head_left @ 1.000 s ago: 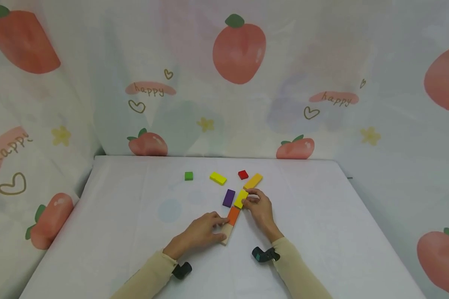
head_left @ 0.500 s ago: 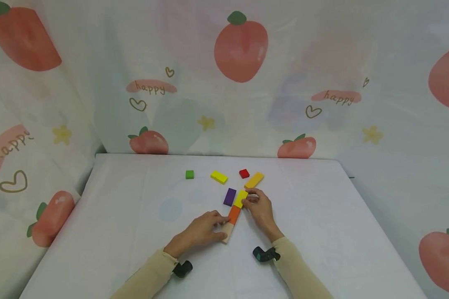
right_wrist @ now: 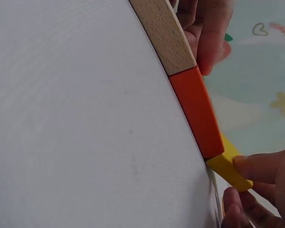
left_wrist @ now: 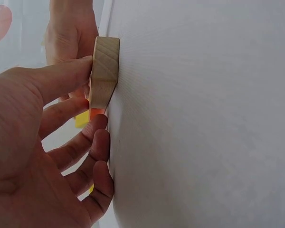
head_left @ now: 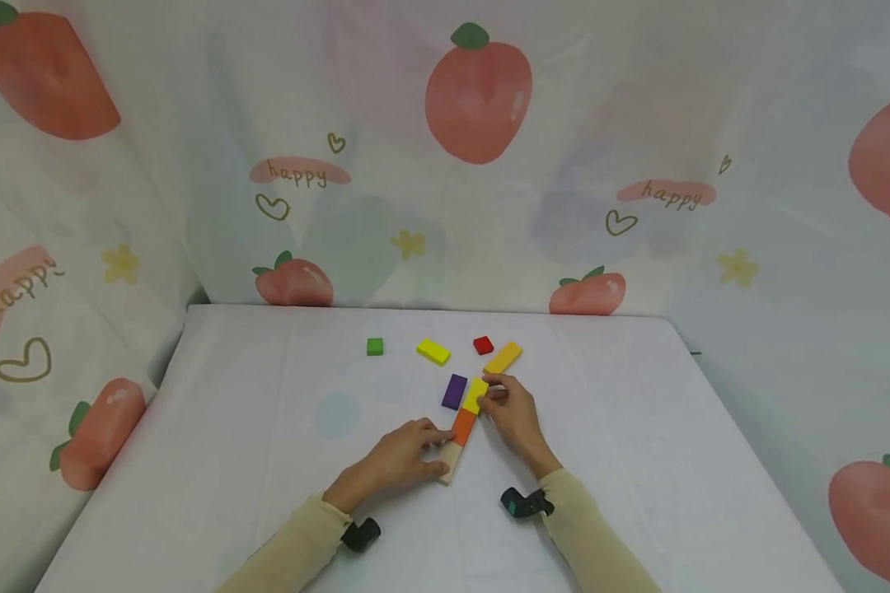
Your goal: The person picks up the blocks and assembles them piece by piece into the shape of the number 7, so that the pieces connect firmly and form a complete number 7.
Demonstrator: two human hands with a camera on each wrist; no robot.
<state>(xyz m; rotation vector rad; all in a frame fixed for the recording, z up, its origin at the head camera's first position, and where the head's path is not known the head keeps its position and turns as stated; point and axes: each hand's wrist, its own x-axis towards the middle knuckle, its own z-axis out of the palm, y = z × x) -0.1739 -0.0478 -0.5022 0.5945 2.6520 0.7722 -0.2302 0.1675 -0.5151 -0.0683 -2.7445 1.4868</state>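
Note:
A natural wood block [head_left: 451, 459], an orange block [head_left: 463, 427] and a yellow block [head_left: 475, 395] lie end to end in a slanting row on the white table. My left hand [head_left: 399, 455] rests at the near part of the row: in the left wrist view the thumb lies on the wood block [left_wrist: 104, 71], and in the head view the index fingertip touches the orange block. My right hand [head_left: 515, 416] pinches the yellow block; in the right wrist view this yellow block [right_wrist: 226, 170] meets the orange block [right_wrist: 198, 111] at a slight angle.
A purple block [head_left: 454, 391] lies just left of the row. Beyond the right hand is an orange-yellow block [head_left: 503, 358], close to a red block [head_left: 483, 345]. Farther left lie another yellow block [head_left: 433, 352] and a green block [head_left: 374, 347]. A patterned cloth [head_left: 482, 231] hangs behind the table.
The right hand has shifted slightly left with the yellow block, bringing it more in line with the orange block. The left hand stays in place.

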